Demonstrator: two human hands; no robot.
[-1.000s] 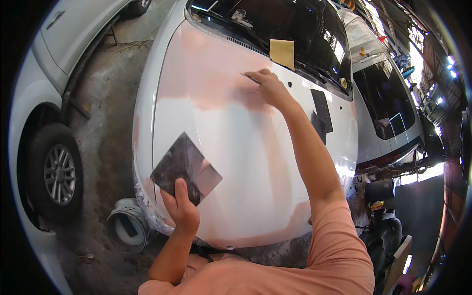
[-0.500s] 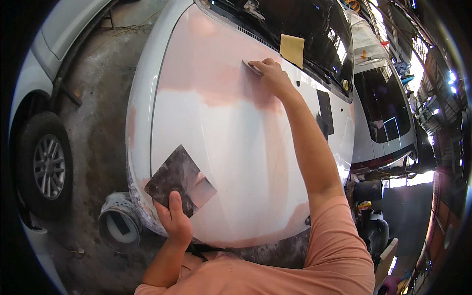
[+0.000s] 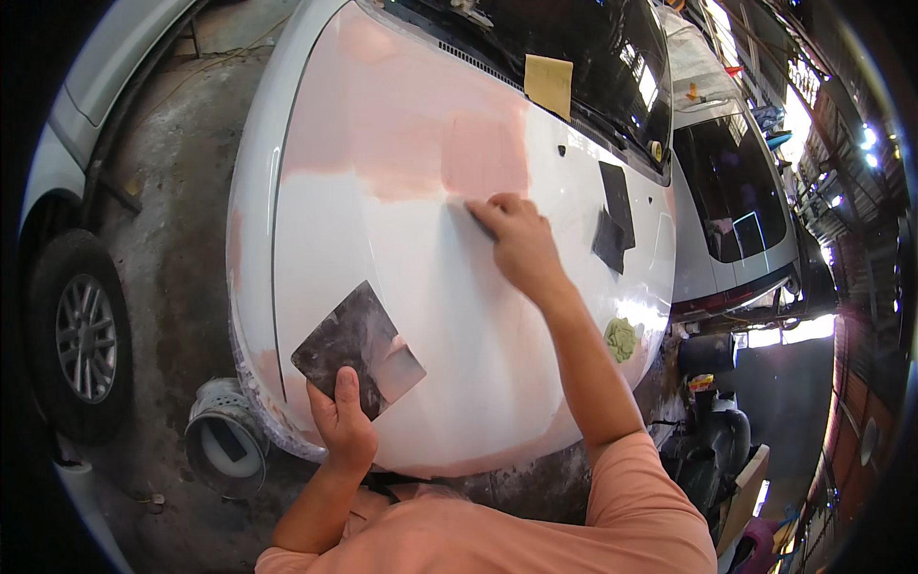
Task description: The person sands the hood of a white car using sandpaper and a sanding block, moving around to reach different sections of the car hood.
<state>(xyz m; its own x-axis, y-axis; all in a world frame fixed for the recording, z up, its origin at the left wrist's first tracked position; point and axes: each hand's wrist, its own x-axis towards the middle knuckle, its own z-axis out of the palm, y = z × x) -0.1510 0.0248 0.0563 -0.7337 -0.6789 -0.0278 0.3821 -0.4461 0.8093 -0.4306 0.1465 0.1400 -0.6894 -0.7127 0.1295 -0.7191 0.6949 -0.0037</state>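
Observation:
A white car hood [image 3: 421,287] with pink body filler patches [image 3: 354,105] spreads out in front of me. My left hand [image 3: 346,426] grips a dark, smeared square mixing board [image 3: 339,335] at its near corner, thumb on top. Some pink filler [image 3: 397,368] sits on the board's right side. In my right hand [image 3: 521,239] is a thin putty spreader [image 3: 480,220], pinched between fingers and thumb. Its blade is near the hood, just below a fresh, darker pink square of filler [image 3: 485,155]; whether it touches the paint I cannot tell.
Dark sandpaper sheets [image 3: 615,206] and a green lump of cloth or putty [image 3: 620,340] lie on the hood's right. Yellow sandpaper [image 3: 548,86] rests by the windshield. A bucket [image 3: 228,445] stands at lower left, near another vehicle's wheel [image 3: 84,335].
My right hand has pulled the spreader down toward me, off the filler patch, leaving a smooth pink square. My left hand still holds the board. The view has shifted slightly.

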